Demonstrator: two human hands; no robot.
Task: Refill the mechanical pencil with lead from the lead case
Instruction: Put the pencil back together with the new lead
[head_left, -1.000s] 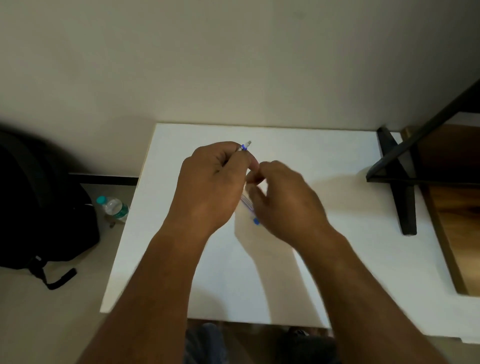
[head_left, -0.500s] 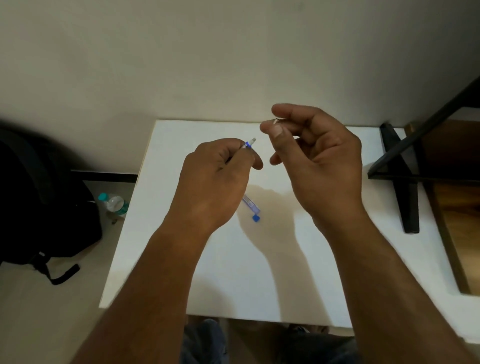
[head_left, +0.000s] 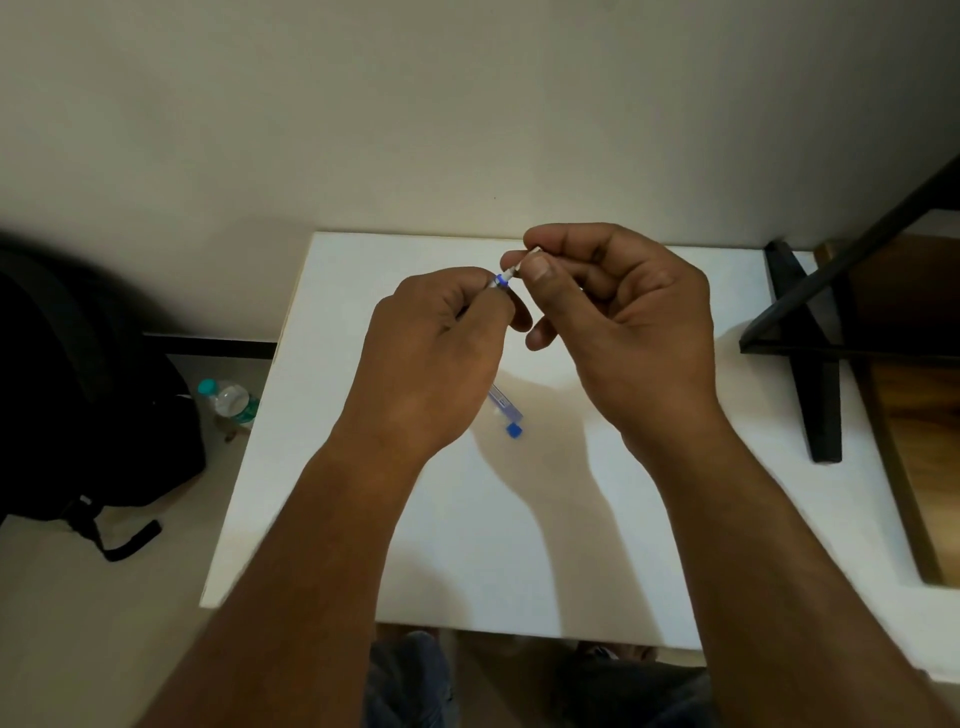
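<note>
Two hands (head_left: 436, 358), one mechanical pencil (head_left: 501, 279), one lead case (head_left: 506, 413), one table (head_left: 519, 545), one bottle (head_left: 231, 401), one backpack (head_left: 78, 389)

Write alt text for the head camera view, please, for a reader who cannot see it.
Above a white table, the left hand grips a mechanical pencil while the right hand pinches at its exposed end. A clear lead case with a blue cap lies on the table below.

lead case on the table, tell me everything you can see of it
The slim clear plastic lead case with blue trim lies flat on the white table, slanting from upper left to lower right. A small blue cap or plug sits at its near end; the far end is hidden under the left hand, which is raised above it. Nothing visibly touches it but the table. Its contents cannot be made out.
</note>
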